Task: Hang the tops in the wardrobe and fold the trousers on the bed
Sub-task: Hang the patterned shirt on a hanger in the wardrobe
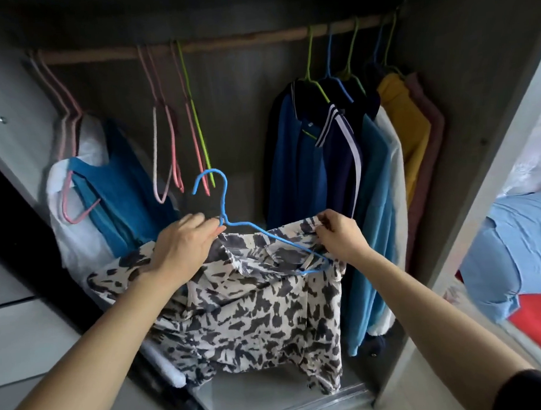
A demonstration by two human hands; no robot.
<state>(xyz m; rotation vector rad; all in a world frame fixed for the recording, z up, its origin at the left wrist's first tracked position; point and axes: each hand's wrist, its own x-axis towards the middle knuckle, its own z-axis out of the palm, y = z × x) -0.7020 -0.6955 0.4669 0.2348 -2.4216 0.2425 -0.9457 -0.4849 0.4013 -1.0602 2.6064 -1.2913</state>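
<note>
In front of the open wardrobe (462, 112), the left hand (184, 243) pinches the neck of a blue wire hanger (212, 170), well below the rail (226, 42). A black-and-cream patterned top (254, 315) drapes from it. The right hand (339, 236) pinches the top's shoulder fabric, near the hung blue tops (304, 160).

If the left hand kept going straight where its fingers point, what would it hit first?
The left hand pinches the blue hanger; beyond that, probably the blue jacket, though depth is unclear.
</note>
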